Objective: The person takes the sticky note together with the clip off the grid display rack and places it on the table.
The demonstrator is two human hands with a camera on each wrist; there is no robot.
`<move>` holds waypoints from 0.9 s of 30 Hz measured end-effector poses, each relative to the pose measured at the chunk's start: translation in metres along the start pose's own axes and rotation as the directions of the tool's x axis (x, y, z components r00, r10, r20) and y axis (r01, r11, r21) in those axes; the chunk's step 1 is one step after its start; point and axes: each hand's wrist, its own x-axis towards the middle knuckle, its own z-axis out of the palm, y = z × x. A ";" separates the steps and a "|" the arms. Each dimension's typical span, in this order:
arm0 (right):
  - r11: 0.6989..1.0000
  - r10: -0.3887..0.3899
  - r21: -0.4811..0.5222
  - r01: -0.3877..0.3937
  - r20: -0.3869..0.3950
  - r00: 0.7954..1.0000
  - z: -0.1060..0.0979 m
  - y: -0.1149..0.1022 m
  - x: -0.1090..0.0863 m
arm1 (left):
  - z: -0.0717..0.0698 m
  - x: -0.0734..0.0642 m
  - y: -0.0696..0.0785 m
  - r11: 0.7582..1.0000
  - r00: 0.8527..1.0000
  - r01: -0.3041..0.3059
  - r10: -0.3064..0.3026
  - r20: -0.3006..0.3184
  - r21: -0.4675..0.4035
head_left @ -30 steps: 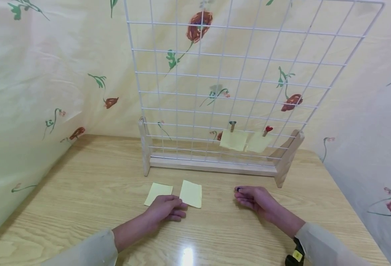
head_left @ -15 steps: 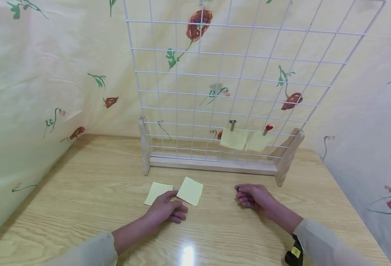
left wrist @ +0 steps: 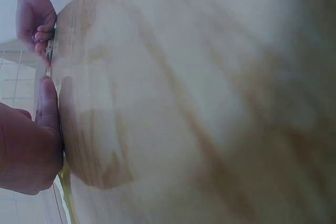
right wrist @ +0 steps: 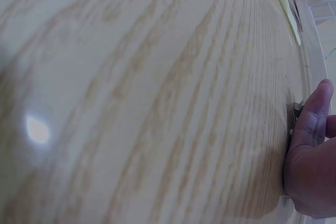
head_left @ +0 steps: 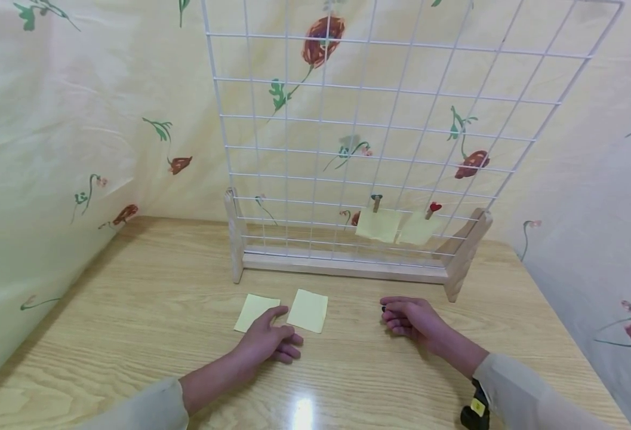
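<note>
Two pale yellow sticky notes lie side by side on the table before the grid, the left note point(head_left: 256, 312) and the right note point(head_left: 307, 311). My left hand point(head_left: 267, 338) rests over the left note's lower corner, index finger stretched between the notes and the other fingers loosely bent, holding nothing. Further right, my right hand point(head_left: 413, 319) pinches a small clothespin point(right wrist: 297, 108) with a dark end, mostly covered by the fingers. In the left wrist view, the left hand point(left wrist: 34, 148) lies low over the table; the right hand point(left wrist: 35, 22) is beyond it.
A white wire grid point(head_left: 315, 149) stands in a wooden base point(head_left: 342, 267) behind the hands. Two yellow notes point(head_left: 378, 225) hang at its lower right under small wooden clothespins, one with a green heart point(head_left: 376, 202) and one with a red heart point(head_left: 433, 209). Flower-patterned cloth surrounds the table.
My left hand has let go of the right note, which turned and now lies flat; its index finger has drawn back beside the note's edge. The right hand has hardly moved.
</note>
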 end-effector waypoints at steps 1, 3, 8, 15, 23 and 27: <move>1.000 0.000 0.000 0.000 0.000 1.000 0.000 0.000 0.000 | 0.000 0.000 0.000 1.000 1.000 0.002 -0.002 0.002 0.001; 1.000 -0.004 0.001 0.004 0.004 1.000 0.000 0.000 0.000 | -0.001 -0.001 0.002 1.000 1.000 0.004 -0.004 0.005 0.001; 1.000 -0.011 0.009 0.011 0.025 1.000 -0.003 0.001 0.000 | -0.001 0.000 0.006 1.000 1.000 -0.004 0.003 0.016 0.003; 1.000 -0.018 -0.011 0.019 0.067 0.998 -0.006 -0.003 -0.001 | 0.003 0.008 0.015 1.000 0.999 -0.026 0.027 0.022 -0.006; 0.998 -0.065 -0.017 0.065 0.037 0.997 -0.005 -0.021 -0.002 | 0.011 0.022 0.033 0.996 0.996 -0.086 0.086 0.028 0.008; 0.995 -0.095 -0.012 0.095 0.043 0.995 -0.004 -0.030 -0.003 | 0.014 0.031 0.040 0.993 0.992 -0.120 0.119 0.039 0.023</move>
